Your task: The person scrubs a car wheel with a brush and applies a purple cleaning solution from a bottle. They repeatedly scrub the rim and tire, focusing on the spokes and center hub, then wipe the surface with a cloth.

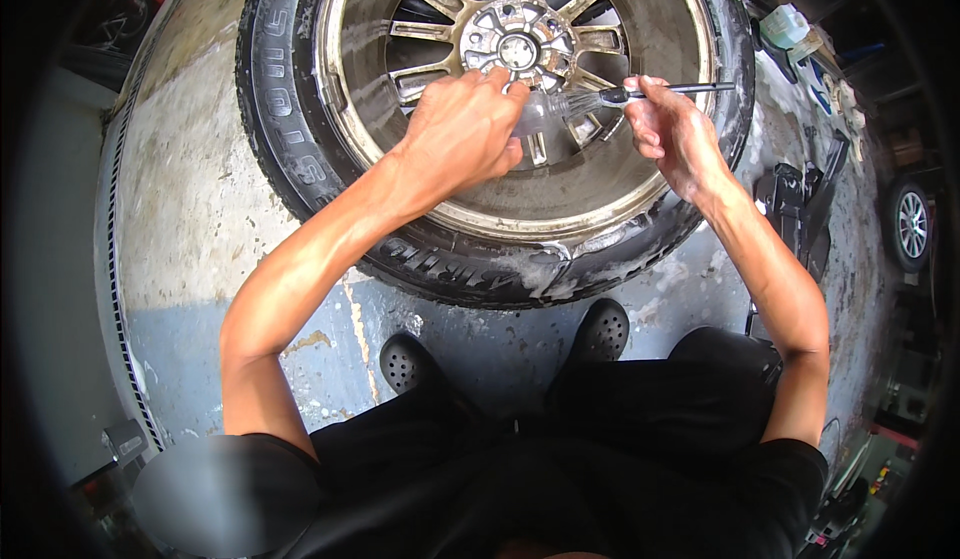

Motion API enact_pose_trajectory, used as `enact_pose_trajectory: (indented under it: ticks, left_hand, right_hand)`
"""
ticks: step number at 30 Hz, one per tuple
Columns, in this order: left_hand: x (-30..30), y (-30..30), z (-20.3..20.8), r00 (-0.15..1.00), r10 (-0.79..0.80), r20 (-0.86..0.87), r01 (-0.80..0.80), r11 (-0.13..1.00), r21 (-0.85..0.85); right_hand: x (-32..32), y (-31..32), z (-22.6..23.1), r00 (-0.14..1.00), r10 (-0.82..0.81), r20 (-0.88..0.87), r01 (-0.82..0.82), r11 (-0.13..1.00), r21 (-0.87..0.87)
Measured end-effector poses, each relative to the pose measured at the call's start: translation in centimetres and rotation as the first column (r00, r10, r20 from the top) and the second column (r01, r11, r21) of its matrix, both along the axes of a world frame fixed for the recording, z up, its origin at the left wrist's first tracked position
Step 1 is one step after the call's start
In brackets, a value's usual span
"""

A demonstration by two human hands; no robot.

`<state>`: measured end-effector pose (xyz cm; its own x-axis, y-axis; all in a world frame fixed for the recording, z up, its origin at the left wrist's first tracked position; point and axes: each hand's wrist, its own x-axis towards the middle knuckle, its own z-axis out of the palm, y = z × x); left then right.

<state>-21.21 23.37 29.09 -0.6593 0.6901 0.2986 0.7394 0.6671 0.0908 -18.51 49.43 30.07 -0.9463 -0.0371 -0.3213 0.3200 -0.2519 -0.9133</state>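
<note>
Wet concrete floor [200, 209]; right hand [672, 129] grips brush [640, 92], left hand [465, 134] cups bristles

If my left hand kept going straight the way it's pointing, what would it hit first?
Most likely the brush head, right at the fingertips of the left hand; past it, the wheel's spokes. Depth is hard to judge from above.

Bare forearms lead to the left hand [462, 131] and right hand [675, 134]; black shirt, black trousers, perforated black clogs [408, 362] at 6 o'clock.
</note>
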Motion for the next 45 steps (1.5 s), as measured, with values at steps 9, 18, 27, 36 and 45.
enact_pose_trajectory:
  ticks: [9, 18, 27, 36, 45]
  left_hand:
    - [-2.5, 2.9, -1.3, 1.000, -0.025, 0.003, 0.025, 0.995, -0.097]
    - [-3.6, 5.0, -2.0, 0.995, -0.022, -0.097, 0.006, 0.986, -0.164]
    - [-3.7, 5.9, -2.3, 0.978, -0.027, -0.208, -0.016, 0.979, -0.205]
    - [-3.9, 6.1, -1.8, 0.967, -0.051, -0.248, 0.018, 0.991, -0.135]
    - [-2.6, 3.8, -1.5, 0.982, -0.182, 0.052, 0.160, 0.945, 0.284]
  right_hand:
    - [-1.4, 1.7, -2.2, 0.997, -0.062, 0.037, 0.062, 0.998, -0.001]
    - [-1.8, 3.2, -3.3, 0.996, -0.076, 0.040, 0.077, 0.997, -0.009]
    - [-1.6, 3.4, -3.7, 0.992, -0.100, 0.075, 0.101, 0.995, -0.013]
    - [-1.6, 3.7, -4.4, 0.990, -0.137, 0.024, 0.138, 0.990, -0.018]
    - [0.0, 5.6, -2.7, 0.995, -0.094, 0.019, 0.088, 0.975, 0.203]
